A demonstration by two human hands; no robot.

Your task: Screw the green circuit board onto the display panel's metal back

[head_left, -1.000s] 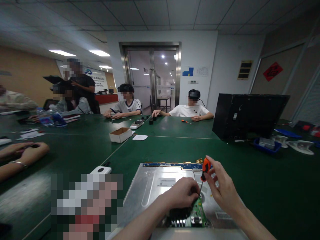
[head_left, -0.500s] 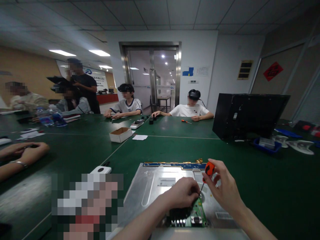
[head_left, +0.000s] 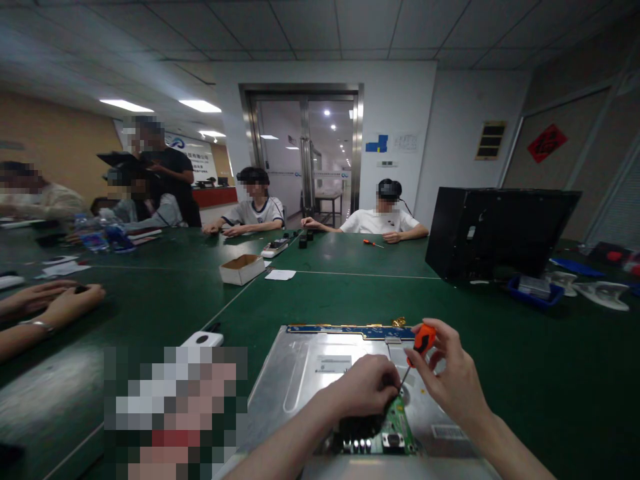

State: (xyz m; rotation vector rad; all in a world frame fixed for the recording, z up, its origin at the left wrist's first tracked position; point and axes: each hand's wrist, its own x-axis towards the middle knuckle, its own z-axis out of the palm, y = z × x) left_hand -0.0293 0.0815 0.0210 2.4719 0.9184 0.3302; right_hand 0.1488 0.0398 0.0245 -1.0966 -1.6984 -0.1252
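Observation:
My right hand (head_left: 453, 373) grips the orange and black handle of a screwdriver (head_left: 423, 340), its thin shaft slanting down to the left. The shaft's tip meets the upper edge of a green circuit board (head_left: 399, 421), beside my left fingertips. My left hand (head_left: 367, 385) is closed over the board, its fingers curled near the tip; what they pinch, if anything, is hidden. The board lies on a silver metal display panel (head_left: 295, 380), which has a blue circuit strip (head_left: 330, 330) along its far edge.
A black computer case (head_left: 500, 233) stands at the right, with a blue tray (head_left: 535, 290) before it. A small cardboard box (head_left: 242, 269) sits farther off on the green table (head_left: 360, 293). At the left are a co-worker's hands (head_left: 65, 303) and a white device (head_left: 203, 340).
The screwdriver handle has tilted slightly to the right with my right hand. My left hand stays in place. The co-worker's hands at the left have shifted a little.

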